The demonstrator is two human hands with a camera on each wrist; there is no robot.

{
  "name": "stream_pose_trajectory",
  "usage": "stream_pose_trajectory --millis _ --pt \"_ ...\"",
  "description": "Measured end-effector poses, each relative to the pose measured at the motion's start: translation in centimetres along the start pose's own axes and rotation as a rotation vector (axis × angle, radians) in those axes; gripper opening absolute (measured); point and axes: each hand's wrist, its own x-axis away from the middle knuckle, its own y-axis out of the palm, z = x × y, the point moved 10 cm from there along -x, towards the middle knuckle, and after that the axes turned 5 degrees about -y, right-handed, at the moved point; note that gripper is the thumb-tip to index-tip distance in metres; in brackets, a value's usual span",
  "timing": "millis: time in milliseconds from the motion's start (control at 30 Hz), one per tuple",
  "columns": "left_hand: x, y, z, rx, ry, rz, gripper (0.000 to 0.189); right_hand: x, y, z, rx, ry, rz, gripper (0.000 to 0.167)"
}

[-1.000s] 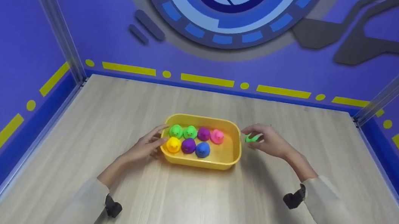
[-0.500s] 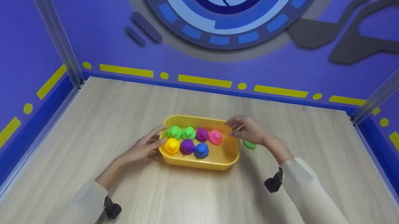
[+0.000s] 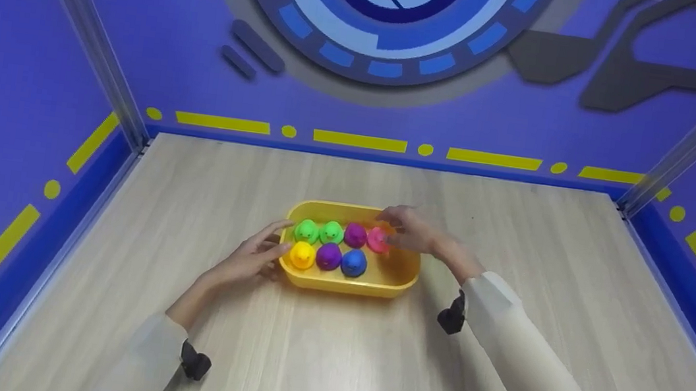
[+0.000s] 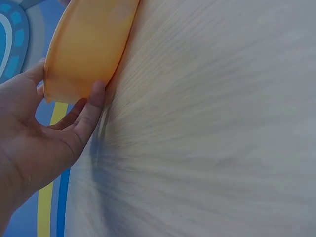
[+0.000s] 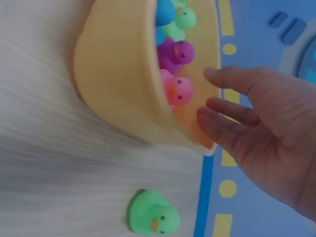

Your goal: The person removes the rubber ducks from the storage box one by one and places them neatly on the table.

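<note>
A yellow plastic basin [image 3: 347, 286] stands on the table with rubber ducks in two rows. Its back row has two green ducks [image 3: 319, 232], a purple duck [image 3: 355, 235] and a pink duck [image 3: 377, 239]. Yellow [image 3: 302, 254], purple [image 3: 328, 256] and blue ducks [image 3: 354, 262] form the front row. My left hand [image 3: 251, 257] holds the basin's left end, thumb and fingers against its outside in the left wrist view. Over the right end reaches my right hand [image 3: 417, 229], fingers apart and holding nothing, close to the pink duck.
Another green duck [image 5: 153, 215] sits on the table outside the basin's right end, hidden behind the right hand in the head view. Blue panels [image 3: 358, 114] with yellow dashes wall in the wooden table [image 3: 315, 351] at the back and sides.
A second ago my right hand had the lone green duck between its fingers; it has let go and moved left over the basin toward the pink duck. The left hand stays in place.
</note>
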Motion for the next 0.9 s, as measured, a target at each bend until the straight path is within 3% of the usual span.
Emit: stream_pose_trajectory --millis 167,533,767,900 --pt "0.0 0.2 -0.2 0.0 -0.008 0.003 0.06 -0.4 1.4 0.2 0.106 0.004 -0.016 0.043" --pt "0.1 0.0 -0.1 -0.005 -0.009 0.016 0.059 -1.1 2.2 -0.8 0.282 -0.097 0.01 0.039" --pt "-0.1 0.0 -0.3 -0.001 -0.038 0.029 0.057 -1.1 2.6 -0.5 0.28 0.003 -0.005 0.036" --pt "-0.1 0.0 -0.4 0.01 -0.041 0.032 0.058 -1.2 2.6 -0.6 0.302 0.004 0.023 0.032"
